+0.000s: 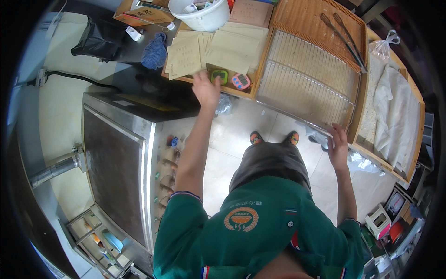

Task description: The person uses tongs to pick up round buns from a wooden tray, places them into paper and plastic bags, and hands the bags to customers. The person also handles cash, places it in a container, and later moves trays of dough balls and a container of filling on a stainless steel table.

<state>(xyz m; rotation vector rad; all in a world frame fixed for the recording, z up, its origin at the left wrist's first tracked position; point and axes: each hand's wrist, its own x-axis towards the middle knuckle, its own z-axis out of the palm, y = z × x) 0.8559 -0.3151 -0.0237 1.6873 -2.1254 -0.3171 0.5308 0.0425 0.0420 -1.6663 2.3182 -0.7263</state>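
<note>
My left hand (207,89) reaches to the front edge of a wooden tray (239,91). Its fingers are apart, with the thumb side touching or just over a small green timer (219,77). Beside that lies a pink timer (241,81) with blue buttons. Behind the timers, several pale paper bags (233,49) lie flat in a loose stack. My right hand (338,148) is near the front right corner of a wire rack (310,76); its fingers are spread and hold nothing. Whether its fingertips touch the rack's edge I cannot tell.
Metal tongs (344,42) lie on an orange woven mat (297,16). A white bucket (200,18) and a blue cloth (154,51) are at the back left. A large steel oven (116,172) stands left. White cloth (395,114) covers a wooden tray at right.
</note>
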